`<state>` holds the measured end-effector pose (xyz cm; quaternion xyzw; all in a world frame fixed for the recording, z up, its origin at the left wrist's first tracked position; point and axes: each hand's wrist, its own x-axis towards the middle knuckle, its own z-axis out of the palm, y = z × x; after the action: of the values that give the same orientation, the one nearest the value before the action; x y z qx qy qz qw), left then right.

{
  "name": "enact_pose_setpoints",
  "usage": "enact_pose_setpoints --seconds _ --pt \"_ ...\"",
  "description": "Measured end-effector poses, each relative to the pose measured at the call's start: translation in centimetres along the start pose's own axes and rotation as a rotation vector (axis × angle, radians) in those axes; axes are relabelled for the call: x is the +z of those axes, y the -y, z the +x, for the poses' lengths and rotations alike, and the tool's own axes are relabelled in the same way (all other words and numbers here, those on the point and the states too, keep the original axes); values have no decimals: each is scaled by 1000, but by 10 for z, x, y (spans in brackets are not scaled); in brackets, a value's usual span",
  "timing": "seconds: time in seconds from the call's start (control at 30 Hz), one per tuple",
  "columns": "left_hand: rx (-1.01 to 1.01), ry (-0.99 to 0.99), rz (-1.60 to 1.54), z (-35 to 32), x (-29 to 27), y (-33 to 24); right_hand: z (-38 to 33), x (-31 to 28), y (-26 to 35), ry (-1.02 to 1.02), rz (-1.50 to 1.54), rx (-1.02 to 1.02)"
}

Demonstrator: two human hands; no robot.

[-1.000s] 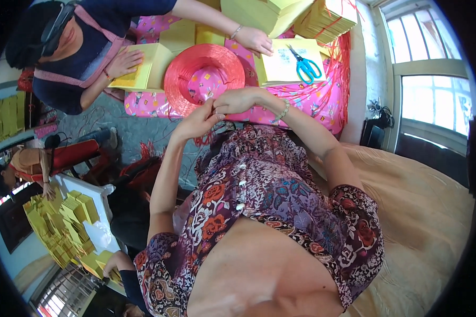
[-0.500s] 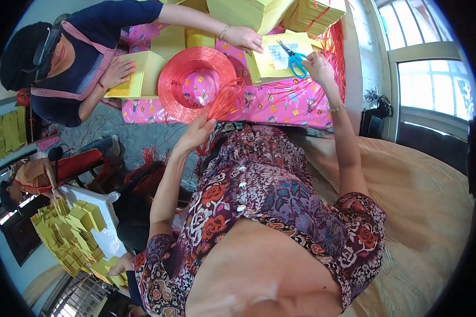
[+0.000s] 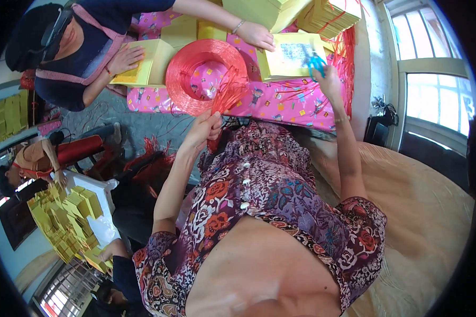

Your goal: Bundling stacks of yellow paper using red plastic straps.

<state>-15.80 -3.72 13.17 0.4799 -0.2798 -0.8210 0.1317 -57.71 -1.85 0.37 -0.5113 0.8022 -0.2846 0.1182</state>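
Observation:
My left hand (image 3: 202, 132) is closed round a bunch of thin red plastic strings (image 3: 228, 94), whose upper ends fan across the near right side of a large red string coil (image 3: 181, 79). My right hand (image 3: 329, 83) grips a pair of blue-handled scissors (image 3: 316, 65) at the right edge of a yellow paper stack (image 3: 269, 59) with a grey printed patch on top. The scissors are smeared, so their blades do not show clearly. A co-worker's hand (image 3: 256, 36) rests on that stack's far left corner.
Pink patterned cloth (image 3: 301, 105) covers the table. The co-worker's other hand (image 3: 126, 59) lies on another yellow stack (image 3: 156, 58). Tied yellow bundles (image 3: 330, 17) stand at the back right, with red strings (image 3: 347, 68) hanging beside them. Other people work by a paper-laden table at left.
The scissors, which lay across the printed sheet with blades pointing up-left, have turned and shifted to its right edge. My left hand has tightened round the red strings and raised them over the coil.

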Motion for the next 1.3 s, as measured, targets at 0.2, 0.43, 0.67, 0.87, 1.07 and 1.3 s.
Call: enact_pose_setpoints --seconds 0.2,0.43,0.67,0.87,1.07,1.3 --pt "33 -29 -164 -6 3 2 -57 -6 -48 45 12 571" --pt "40 -10 -162 -18 15 -5 -105 14 -69 178 -161 628" --pt "29 -12 -50 -27 18 -9 -66 -22 106 -169 509 88" --pt "118 -56 212 -26 24 -3 -79 -5 258 298 282 -1001" --pt "64 20 284 -51 7 -11 -73 51 244 605 462 -1085" --pt "-3 -84 64 -63 -2 -14 -52 50 241 1052 491 -667"
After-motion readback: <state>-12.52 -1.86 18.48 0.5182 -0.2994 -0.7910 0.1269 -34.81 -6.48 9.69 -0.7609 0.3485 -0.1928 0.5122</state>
